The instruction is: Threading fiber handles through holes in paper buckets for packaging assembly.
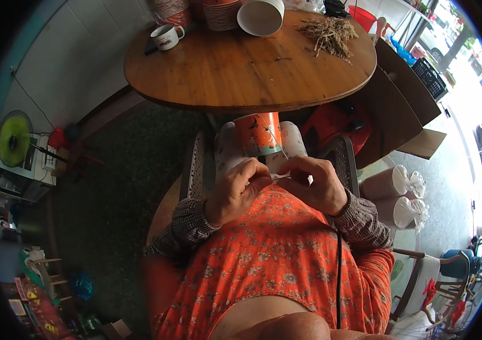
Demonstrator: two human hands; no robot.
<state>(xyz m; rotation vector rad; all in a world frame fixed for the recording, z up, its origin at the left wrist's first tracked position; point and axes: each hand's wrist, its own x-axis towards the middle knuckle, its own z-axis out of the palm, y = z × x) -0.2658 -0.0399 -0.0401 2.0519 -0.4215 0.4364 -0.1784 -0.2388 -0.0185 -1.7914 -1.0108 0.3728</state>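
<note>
An orange paper bucket (257, 134) with dark and white printed figures and a pale green band is held between my knees, just below the table edge. A thin, light cord (279, 140) crosses the front of the bucket and runs to my right hand. My left hand (242, 190) is closed, with thumb and forefinger pinched together. Close beside it, my right hand (313, 180) is also closed in a pinch. A pale strand shows between the two sets of fingertips, over my lap; the exact grip is partly hidden by the fingers.
On the wooden table (241, 79) are a white mug (165, 37), stacked paper buckets (221, 16), a white bucket on its side (260, 18) and a bundle of dry strands (329, 35). Right are cardboard (391, 102) and bagged bucket stacks (385, 184); a fan (14, 139) stands left.
</note>
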